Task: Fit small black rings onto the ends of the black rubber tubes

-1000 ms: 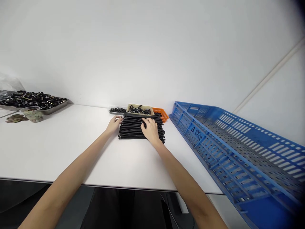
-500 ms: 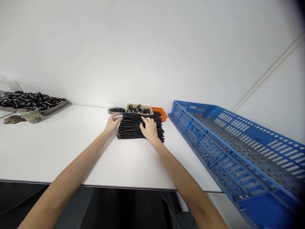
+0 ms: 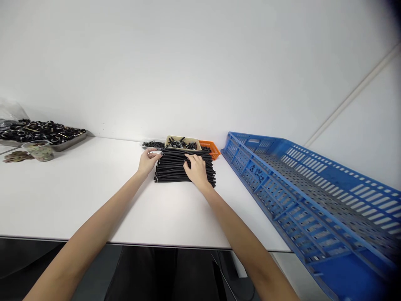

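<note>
A flat pile of black rubber tubes (image 3: 171, 169) lies on the white table (image 3: 94, 196), near the far wall. My left hand (image 3: 147, 161) rests at the pile's left ends, its fingers curled against the tube tips. My right hand (image 3: 196, 169) lies on top of the pile, fingers spread and bent slightly over the tubes. Neither hand has lifted a tube clear of the pile.
Behind the pile stand a small metal tray (image 3: 152, 144), a beige box of black parts (image 3: 182, 143) and an orange basket (image 3: 210, 148). A long blue perforated crate (image 3: 307, 196) fills the right. Far left: a metal tray of black rings (image 3: 44, 131) and a clear cup (image 3: 39, 150).
Both hands have stayed on the tube pile, with only slight shifts of the fingers. The view has drifted a little.
</note>
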Tool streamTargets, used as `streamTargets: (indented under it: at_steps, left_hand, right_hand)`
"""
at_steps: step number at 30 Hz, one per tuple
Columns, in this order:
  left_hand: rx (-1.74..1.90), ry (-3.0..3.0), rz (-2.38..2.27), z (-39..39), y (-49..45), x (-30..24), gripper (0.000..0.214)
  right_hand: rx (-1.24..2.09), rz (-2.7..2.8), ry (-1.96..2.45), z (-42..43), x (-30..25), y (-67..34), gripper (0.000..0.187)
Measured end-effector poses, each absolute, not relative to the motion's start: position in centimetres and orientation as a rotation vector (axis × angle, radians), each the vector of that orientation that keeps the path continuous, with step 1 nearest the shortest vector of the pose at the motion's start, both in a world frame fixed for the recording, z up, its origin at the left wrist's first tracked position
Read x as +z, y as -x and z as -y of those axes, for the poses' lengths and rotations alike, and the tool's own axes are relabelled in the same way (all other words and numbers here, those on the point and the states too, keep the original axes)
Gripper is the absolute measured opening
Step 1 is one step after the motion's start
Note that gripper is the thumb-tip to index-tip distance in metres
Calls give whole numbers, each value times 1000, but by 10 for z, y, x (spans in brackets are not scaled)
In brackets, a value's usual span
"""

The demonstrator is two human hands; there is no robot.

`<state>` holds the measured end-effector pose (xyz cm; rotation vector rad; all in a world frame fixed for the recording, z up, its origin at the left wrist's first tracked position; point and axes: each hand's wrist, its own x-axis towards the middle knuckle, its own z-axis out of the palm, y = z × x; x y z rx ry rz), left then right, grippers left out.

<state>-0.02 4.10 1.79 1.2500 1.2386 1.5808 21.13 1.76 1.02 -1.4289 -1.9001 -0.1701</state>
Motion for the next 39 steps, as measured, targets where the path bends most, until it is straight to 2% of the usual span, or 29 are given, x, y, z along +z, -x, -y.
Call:
streamTargets:
  at_steps: [4,9,15,19,32,39]
  left_hand:
    - [1594,-1308,-1225,-45,2,14,39]
    - [1588,-1588,-1371,-46,5,10,20]
    - [1604,-1724,-1402,-39,6,12,29]
    - [1543,-1885,-1382,-35,5,13,24]
    - [1530,-1627,-1356,-39,4,14,29]
    - [1452,-1734,-1333,-45,7,11,47]
  right_hand:
    - [-163,1884,1404,-17,10,-211,33]
    - [-199,1850,1371,-15,10,-212,29]
    - [-230,1762,1364,-12,14,-223,28]
    - [-226,1679,1336,-17,12,-235,34]
    - [-150,1753,1174,-23,0,-237,26]
    - [-143,1757,1199,-23,1,-237,29]
